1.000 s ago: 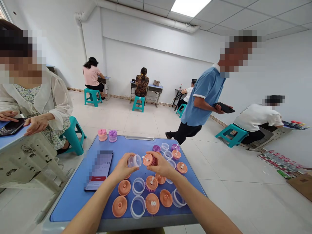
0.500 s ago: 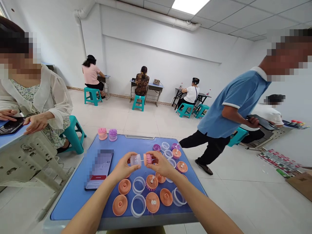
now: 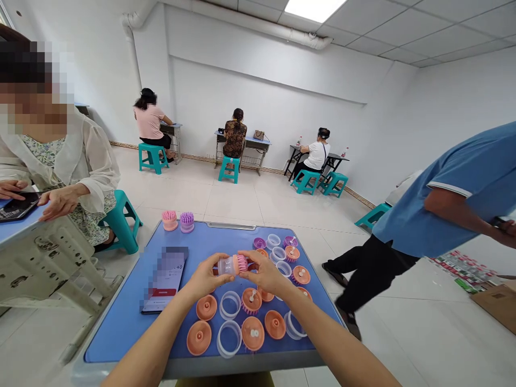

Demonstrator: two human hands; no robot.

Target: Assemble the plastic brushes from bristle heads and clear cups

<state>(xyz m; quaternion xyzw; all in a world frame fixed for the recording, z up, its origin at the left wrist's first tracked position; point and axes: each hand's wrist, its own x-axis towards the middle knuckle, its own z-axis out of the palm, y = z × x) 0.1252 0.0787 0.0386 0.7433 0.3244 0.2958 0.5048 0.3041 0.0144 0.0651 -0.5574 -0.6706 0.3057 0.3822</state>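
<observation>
Above the middle of the blue desk, my left hand (image 3: 209, 273) grips a clear plastic cup (image 3: 227, 266). My right hand (image 3: 260, 270) pinches an orange brush head with pink bristles (image 3: 241, 264); its base meets the cup's rim, both lying sideways. Below them on the desk lie bare orange discs (image 3: 199, 337), clear rings (image 3: 229, 338) and orange brush heads with white pins (image 3: 253, 333). More such parts, some purple (image 3: 259, 244), run along the desk's right side. My right forearm partly hides some of them.
A phone (image 3: 165, 279) lies on the desk's left part. Two finished-looking brushes, one pink (image 3: 170, 220) and one purple (image 3: 187, 222), stand at the back left corner. A person in a blue shirt (image 3: 463, 188) is close on the right; another sits at the left desk (image 3: 40, 247).
The cup and the brush head, apart before with a white stem between them, now meet. The person in the blue shirt has moved right and nearer.
</observation>
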